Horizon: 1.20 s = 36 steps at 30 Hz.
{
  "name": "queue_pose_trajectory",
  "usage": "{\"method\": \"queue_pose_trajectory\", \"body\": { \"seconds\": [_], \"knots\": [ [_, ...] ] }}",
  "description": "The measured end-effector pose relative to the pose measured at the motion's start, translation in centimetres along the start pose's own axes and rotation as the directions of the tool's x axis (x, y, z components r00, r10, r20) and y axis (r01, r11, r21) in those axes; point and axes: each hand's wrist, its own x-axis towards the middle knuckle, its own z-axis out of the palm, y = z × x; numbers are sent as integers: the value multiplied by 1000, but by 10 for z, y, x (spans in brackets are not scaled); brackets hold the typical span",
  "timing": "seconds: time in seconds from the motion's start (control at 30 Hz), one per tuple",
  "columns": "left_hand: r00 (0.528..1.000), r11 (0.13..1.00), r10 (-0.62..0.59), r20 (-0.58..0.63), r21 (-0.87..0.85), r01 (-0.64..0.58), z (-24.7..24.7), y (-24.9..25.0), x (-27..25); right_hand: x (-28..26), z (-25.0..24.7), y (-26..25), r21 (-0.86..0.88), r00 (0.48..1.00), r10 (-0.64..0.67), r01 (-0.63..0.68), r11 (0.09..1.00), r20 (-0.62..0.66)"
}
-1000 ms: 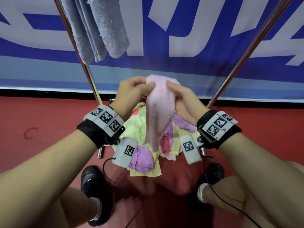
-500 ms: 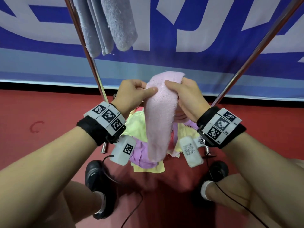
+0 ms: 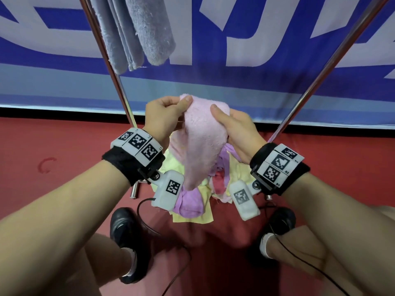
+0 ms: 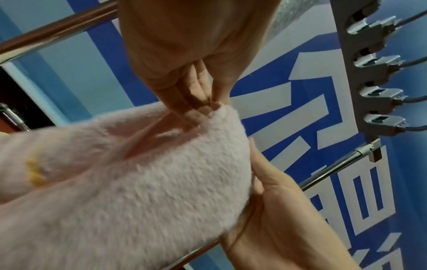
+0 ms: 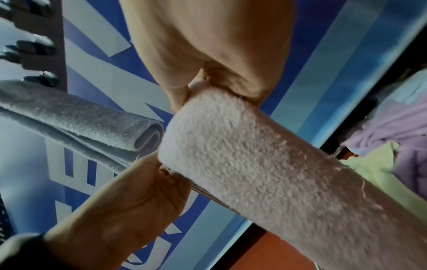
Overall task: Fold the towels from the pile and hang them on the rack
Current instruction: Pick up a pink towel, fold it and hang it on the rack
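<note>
A pale pink towel hangs folded lengthwise between both hands, above the pile. My left hand pinches its top left corner; my right hand grips its top right edge, thumb on the front. The left wrist view shows the pink towel with the left fingers pinching its edge. In the right wrist view the towel runs diagonally from my right hand. The pile of yellow, purple and red cloths lies on the red floor. A grey folded towel hangs on the rack.
Two chrome rack legs slant down, the left leg and the right leg, either side of my hands. A blue and white banner stands behind. My black shoes and thin cables lie on the red floor.
Both hands have lifted the pink towel slightly and drawn its top edge wider, left hand shifting to the corner. The view has tilted down a little.
</note>
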Motion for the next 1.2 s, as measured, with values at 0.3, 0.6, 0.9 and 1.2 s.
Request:
{"method": "queue_pose_trajectory", "body": {
  "seconds": [0.3,0.6,0.9,1.2],
  "knots": [
    [861,952,-89,500,297,-75,3,8,3,-16,4,-23,-387,907,130,40,921,401],
    [784,968,-85,614,238,-81,-35,75,-39,-41,6,-116,-366,842,86,138,921,533],
    [833,912,206,513,208,-353,-72,264,-55,-59,63,-282,-343,808,-167,414,843,566],
    [747,725,628,220,183,-664,-77,433,-39,-19,123,-358,-252,822,-481,556,792,305]
  ]
}}
